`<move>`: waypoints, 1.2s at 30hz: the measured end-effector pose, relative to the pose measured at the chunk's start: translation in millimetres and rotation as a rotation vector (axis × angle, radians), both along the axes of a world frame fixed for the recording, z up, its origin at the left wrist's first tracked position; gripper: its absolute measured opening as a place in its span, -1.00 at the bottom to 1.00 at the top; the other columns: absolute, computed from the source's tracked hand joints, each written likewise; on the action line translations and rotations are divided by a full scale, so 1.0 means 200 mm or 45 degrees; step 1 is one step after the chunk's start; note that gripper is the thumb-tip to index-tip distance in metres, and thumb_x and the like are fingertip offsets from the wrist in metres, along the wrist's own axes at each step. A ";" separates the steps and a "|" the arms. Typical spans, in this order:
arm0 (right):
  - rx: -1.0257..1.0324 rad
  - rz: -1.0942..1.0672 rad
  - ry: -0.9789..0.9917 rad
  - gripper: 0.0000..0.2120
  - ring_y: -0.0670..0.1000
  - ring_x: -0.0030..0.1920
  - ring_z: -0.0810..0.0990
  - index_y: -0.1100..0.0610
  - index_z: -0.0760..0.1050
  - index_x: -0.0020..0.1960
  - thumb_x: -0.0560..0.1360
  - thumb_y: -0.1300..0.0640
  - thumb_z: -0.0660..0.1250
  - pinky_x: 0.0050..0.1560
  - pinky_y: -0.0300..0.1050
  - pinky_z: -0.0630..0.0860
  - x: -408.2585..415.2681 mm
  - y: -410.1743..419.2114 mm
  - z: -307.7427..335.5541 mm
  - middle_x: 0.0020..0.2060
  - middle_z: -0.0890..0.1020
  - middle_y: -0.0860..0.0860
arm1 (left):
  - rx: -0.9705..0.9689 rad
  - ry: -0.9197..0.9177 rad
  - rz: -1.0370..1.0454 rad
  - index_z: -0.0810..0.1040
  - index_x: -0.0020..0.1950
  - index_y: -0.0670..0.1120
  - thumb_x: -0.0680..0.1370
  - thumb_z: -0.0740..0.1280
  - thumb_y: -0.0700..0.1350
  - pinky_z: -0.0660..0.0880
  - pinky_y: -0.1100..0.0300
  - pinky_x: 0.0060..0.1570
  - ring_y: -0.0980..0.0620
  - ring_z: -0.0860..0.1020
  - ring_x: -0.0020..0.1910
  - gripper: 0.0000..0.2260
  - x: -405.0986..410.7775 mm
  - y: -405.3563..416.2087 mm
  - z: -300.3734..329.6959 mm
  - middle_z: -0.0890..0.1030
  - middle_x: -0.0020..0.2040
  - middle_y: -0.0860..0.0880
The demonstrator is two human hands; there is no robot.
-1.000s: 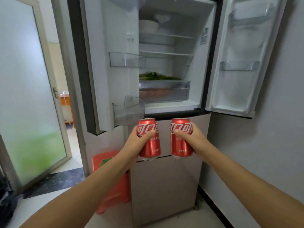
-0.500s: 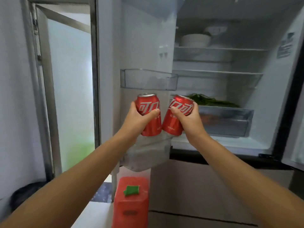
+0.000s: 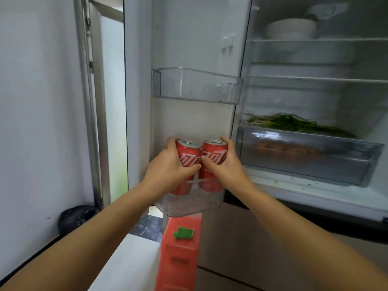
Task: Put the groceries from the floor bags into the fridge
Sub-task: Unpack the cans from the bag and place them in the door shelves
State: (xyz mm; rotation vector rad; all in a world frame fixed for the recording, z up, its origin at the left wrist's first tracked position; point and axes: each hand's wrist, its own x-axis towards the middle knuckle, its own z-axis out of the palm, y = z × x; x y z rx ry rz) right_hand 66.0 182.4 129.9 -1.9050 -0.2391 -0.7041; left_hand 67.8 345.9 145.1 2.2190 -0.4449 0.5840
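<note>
I've dropped both cans from chest height into the lower door bin; left hand grips left can, right hand grips right can, side by side, touching; release next, I reckon.

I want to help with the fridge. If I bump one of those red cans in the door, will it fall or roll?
Probably not. The left can and right can stand upright in the lower door bin, whose wall should stop tipping. Laid sideways, their round bodies would likely roll.
</note>
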 end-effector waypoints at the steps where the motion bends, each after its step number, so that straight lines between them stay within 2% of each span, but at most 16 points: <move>1: -0.029 0.005 -0.002 -0.26 -0.09 0.06 0.54 0.06 0.11 0.46 0.42 0.11 0.46 -0.04 -0.41 0.43 -0.01 0.00 -0.02 0.11 0.50 -0.04 | 0.039 -0.011 0.030 0.27 0.27 -0.08 0.35 0.47 0.13 0.53 0.07 0.01 -0.12 0.58 0.09 -0.36 -0.01 0.00 -0.01 0.58 0.15 -0.07; 4: -0.066 0.020 0.000 -0.28 -0.10 0.05 0.54 0.05 0.12 0.45 0.44 0.12 0.44 -0.11 -0.51 0.45 -0.03 0.00 -0.05 0.10 0.49 -0.05 | 0.163 -0.038 0.095 0.26 0.29 -0.08 0.37 0.43 0.18 0.49 0.08 -0.03 -0.15 0.58 0.10 -0.36 -0.01 0.00 -0.01 0.58 0.15 -0.09; 8: -0.131 0.004 0.040 -0.51 -0.09 0.01 0.58 0.06 0.29 0.30 0.46 0.05 0.41 0.01 -0.23 0.54 -0.03 0.00 -0.06 0.09 0.54 -0.01 | 0.251 -0.033 0.114 0.32 0.19 -0.04 0.38 0.39 0.22 0.44 0.12 -0.09 -0.15 0.57 0.08 -0.46 -0.01 -0.01 -0.01 0.59 0.11 -0.07; 10: -0.186 -0.025 0.033 -0.61 -0.07 0.02 0.58 0.10 0.37 0.21 0.47 0.03 0.40 0.02 -0.18 0.54 -0.03 -0.01 -0.07 0.05 0.57 0.00 | 0.252 -0.043 0.105 0.34 0.18 -0.04 0.37 0.40 0.22 0.44 0.12 -0.09 -0.14 0.57 0.07 -0.47 0.00 -0.01 -0.01 0.59 0.11 -0.07; 15: -0.202 -0.067 -0.012 -0.67 -0.02 0.09 0.55 0.10 0.41 0.19 0.50 0.00 0.35 0.15 -0.03 0.51 0.00 -0.03 -0.09 0.09 0.55 0.04 | 0.199 -0.098 0.006 0.34 0.28 -0.05 0.41 0.41 0.16 0.48 0.07 0.06 -0.08 0.52 0.14 -0.45 0.02 0.00 -0.04 0.48 0.21 -0.08; 19: -0.233 -0.233 -0.208 -0.67 -0.03 0.26 0.40 0.15 0.38 0.29 0.57 0.05 0.24 0.26 -0.23 0.30 -0.05 0.06 -0.03 0.22 0.43 0.05 | 0.142 -0.219 -0.149 0.33 0.36 -0.09 0.44 0.41 0.07 0.42 0.07 0.26 -0.05 0.42 0.26 -0.43 -0.02 0.07 -0.07 0.39 0.28 -0.09; 22: -0.309 -0.251 -0.476 -0.69 -0.02 0.25 0.39 0.19 0.42 0.24 0.55 0.08 0.16 0.28 -0.25 0.26 -0.15 0.22 0.04 0.19 0.47 0.08 | 0.118 -0.385 -0.256 0.39 0.32 -0.12 0.50 0.37 -0.02 0.34 0.27 0.27 0.10 0.38 0.24 -0.56 -0.12 0.21 -0.11 0.39 0.28 -0.07; 24: -0.412 -0.161 -0.605 -0.71 0.00 0.19 0.45 0.23 0.47 0.17 0.53 0.11 0.14 0.26 -0.18 0.33 -0.23 0.37 0.05 0.13 0.52 0.10 | 0.119 -0.446 -0.236 0.43 0.28 -0.10 0.53 0.30 -0.02 0.40 0.29 0.20 0.19 0.39 0.16 -0.65 -0.20 0.36 -0.14 0.43 0.24 -0.02; 26: -0.496 -0.047 -0.645 -0.75 0.02 0.06 0.51 0.25 0.50 0.09 0.53 0.16 0.14 0.13 -0.15 0.43 -0.28 0.54 0.03 0.02 0.56 0.12 | 0.123 -0.449 -0.183 0.46 0.25 -0.09 0.54 0.22 0.02 0.48 0.23 0.11 0.12 0.45 0.13 -0.67 -0.28 0.57 -0.18 0.48 0.19 -0.03; 28: -0.512 0.053 -0.616 -0.78 0.03 -0.05 0.53 0.26 0.53 0.04 0.53 0.22 0.15 0.00 -0.20 0.46 -0.32 0.76 -0.01 -0.08 0.57 0.11 | 0.099 -0.395 -0.105 0.48 0.23 -0.11 0.55 0.23 -0.02 0.50 0.20 0.07 0.07 0.49 0.09 -0.70 -0.36 0.83 -0.23 0.51 0.16 -0.05; 31: -0.410 0.154 -0.469 -0.80 0.00 -0.14 0.55 0.21 0.54 0.02 0.51 0.26 0.16 -0.12 -0.35 0.45 -0.38 1.14 -0.14 -0.11 0.55 -0.02 | 0.098 -0.228 0.047 0.51 0.19 -0.12 0.56 0.25 -0.10 0.54 0.10 0.04 0.06 0.53 0.01 -0.77 -0.50 1.29 -0.32 0.56 0.08 -0.05; 36: -0.520 0.383 -0.166 -0.82 0.02 -0.15 0.53 0.17 0.53 0.07 0.54 0.24 0.19 -0.07 -0.04 0.51 -0.44 1.80 -0.47 -0.04 0.59 0.06 | 0.218 0.100 0.334 0.55 0.10 -0.11 0.58 0.23 -0.12 0.53 0.06 -0.01 0.00 0.57 -0.09 -0.84 -0.80 2.04 -0.52 0.62 -0.04 -0.06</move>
